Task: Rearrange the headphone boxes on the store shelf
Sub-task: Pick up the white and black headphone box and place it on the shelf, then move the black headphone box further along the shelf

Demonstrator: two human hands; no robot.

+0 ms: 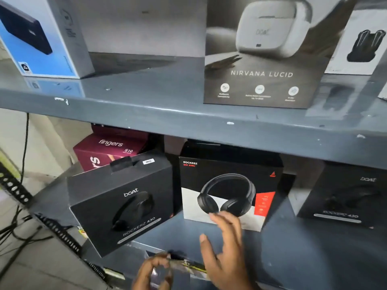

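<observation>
On the lower shelf (pixel 303 248) stand three black headphone boxes. A Rockerz 430 box (pixel 123 204) sits at the left, turned askew and jutting over the front edge. The Rockerz 551 ANC box (pixel 228 185) stands in the middle, facing me. Another Rockerz 430 box (pixel 343 195) stands at the right, blurred. My right hand (pixel 224 248) is open with fingers spread, its fingertips at the lower edge of the middle box. My left hand (pixel 152 273) is low at the shelf's front edge, fingers curled; whether it holds anything is unclear.
A maroon "fingers" box (pixel 109 147) lies behind the left box. The upper shelf (pixel 167 114) carries a blue-and-white box (pixel 48 38), a grey Nirvana Lucid earbuds box (pixel 263 59) and a white box (pixel 360 45). Cables (pixel 25 233) and a perforated shelf upright (pixel 58 233) are at the left.
</observation>
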